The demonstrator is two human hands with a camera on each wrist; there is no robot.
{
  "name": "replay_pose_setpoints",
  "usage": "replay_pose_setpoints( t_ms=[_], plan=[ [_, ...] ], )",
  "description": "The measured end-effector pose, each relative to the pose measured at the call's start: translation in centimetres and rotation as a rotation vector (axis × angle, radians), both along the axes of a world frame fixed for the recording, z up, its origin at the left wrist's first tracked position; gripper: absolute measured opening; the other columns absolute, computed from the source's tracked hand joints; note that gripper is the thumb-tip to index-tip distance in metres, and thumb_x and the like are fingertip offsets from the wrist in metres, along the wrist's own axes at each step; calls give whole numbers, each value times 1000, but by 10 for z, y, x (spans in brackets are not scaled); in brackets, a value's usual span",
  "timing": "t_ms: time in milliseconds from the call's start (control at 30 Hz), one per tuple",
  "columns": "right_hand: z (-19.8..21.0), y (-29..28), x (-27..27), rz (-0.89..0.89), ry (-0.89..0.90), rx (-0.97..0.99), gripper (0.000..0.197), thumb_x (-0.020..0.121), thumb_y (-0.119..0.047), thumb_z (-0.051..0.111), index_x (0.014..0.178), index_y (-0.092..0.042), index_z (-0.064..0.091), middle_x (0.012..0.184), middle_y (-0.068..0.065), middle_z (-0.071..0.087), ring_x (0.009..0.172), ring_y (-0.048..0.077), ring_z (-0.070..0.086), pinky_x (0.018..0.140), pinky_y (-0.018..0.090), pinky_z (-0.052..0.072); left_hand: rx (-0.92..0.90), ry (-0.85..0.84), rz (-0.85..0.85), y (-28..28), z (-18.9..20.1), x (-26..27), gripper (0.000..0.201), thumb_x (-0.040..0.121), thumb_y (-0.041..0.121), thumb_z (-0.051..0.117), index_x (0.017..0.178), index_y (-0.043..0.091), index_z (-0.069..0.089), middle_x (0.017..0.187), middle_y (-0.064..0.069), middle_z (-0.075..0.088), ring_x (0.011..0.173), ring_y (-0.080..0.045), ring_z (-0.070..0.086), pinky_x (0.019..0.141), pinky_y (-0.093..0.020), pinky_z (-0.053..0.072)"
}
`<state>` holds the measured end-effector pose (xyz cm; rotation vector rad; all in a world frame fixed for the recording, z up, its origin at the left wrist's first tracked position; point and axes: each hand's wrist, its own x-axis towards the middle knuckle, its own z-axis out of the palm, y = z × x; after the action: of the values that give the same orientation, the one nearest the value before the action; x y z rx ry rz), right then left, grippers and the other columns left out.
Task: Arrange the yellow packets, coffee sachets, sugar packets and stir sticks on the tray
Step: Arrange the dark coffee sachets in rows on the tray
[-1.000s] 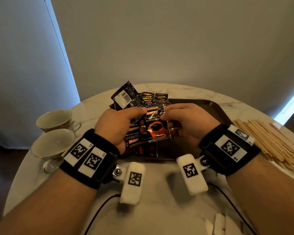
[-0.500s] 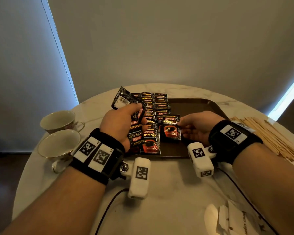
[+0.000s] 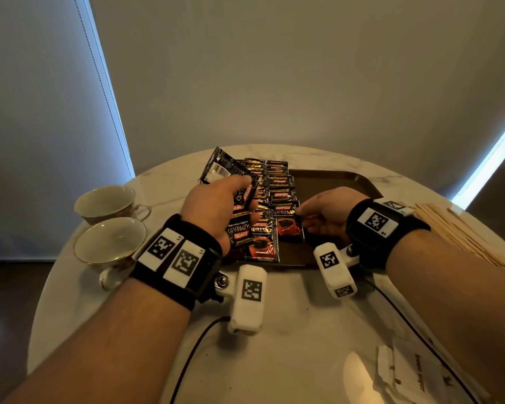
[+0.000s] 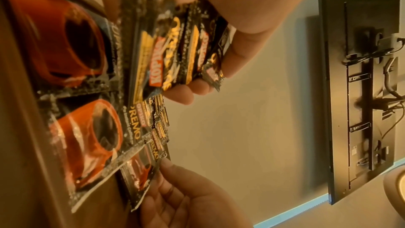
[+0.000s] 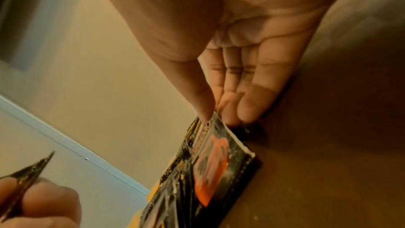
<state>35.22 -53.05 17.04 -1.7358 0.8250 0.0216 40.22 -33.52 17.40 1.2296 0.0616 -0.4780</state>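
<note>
Left hand (image 3: pixel 213 205) grips a fan of Kopiko coffee sachets (image 4: pixel 175 49) over the tray's (image 3: pixel 333 177) left side. Right hand (image 3: pixel 328 212) pinches one sachet (image 3: pixel 287 223) by its edge, laying it on the tray. Foil looks light, slick and floppy: best pinched at the sealed edge.

There are two cups (image 3: pixel 109 204) on the table, one behind the other. There is one brown tray (image 3: pixel 337 179). There are two hands, a left hand (image 3: pixel 213 208) and a right hand (image 3: pixel 327 214). The coffee sachets (image 3: pixel 277 193) lie in two rows on the tray, too many and too overlapped to count. The left hand holds a few more. The stir sticks (image 3: pixel 461 231) make one big pile, too many to count.
</note>
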Motion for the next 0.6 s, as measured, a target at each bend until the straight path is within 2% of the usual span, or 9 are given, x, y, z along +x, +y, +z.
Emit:
replay_pose_setpoints(
  t_ms=[133, 267, 367, 500, 600],
  plan=[
    [-1, 1, -3, -19, -6, 21, 18, 94, -10, 70, 111, -4, 68, 104, 14, 69, 87, 21, 67, 83, 34, 58, 0, -12, 12, 1, 3, 1, 21, 92, 22, 75, 101, 3, 72, 70, -9, 72, 58, -21, 67, 59, -34, 59],
    [-5, -1, -7, -47, -51, 93, 9, 98, -13, 64, 105, -8, 68, 96, 12, 69, 91, 24, 69, 91, 38, 57, 14, -13, 11, 1, 3, 0, 21, 91, 22, 75, 102, 4, 72, 72, -10, 73, 58, -22, 69, 60, -35, 60],
    [-3, -2, -10, -42, -60, 125, 11, 101, -15, 60, 108, -9, 65, 103, 14, 70, 101, 28, 69, 98, 41, 55, 34, -11, -26, -1, 1, -2, 18, 92, 19, 72, 100, 3, 72, 70, -11, 71, 57, -24, 67, 62, -35, 60],
    [2, -8, -13, -42, -82, 139, 10, 100, -20, 62, 103, -11, 65, 102, 13, 72, 100, 27, 71, 91, 40, 57, 64, -43, -100, -2, -2, -4, 14, 91, 15, 72, 93, 0, 72, 73, -15, 72, 58, -27, 67, 70, -40, 59],
    [1, -11, -13, -37, -111, 134, 13, 98, -22, 66, 104, -10, 66, 101, 10, 73, 100, 25, 71, 89, 39, 58, 94, -79, -168, -3, -5, -6, 15, 92, 17, 74, 87, 2, 75, 76, -15, 73, 58, -26, 67, 67, -38, 58]
  ],
)
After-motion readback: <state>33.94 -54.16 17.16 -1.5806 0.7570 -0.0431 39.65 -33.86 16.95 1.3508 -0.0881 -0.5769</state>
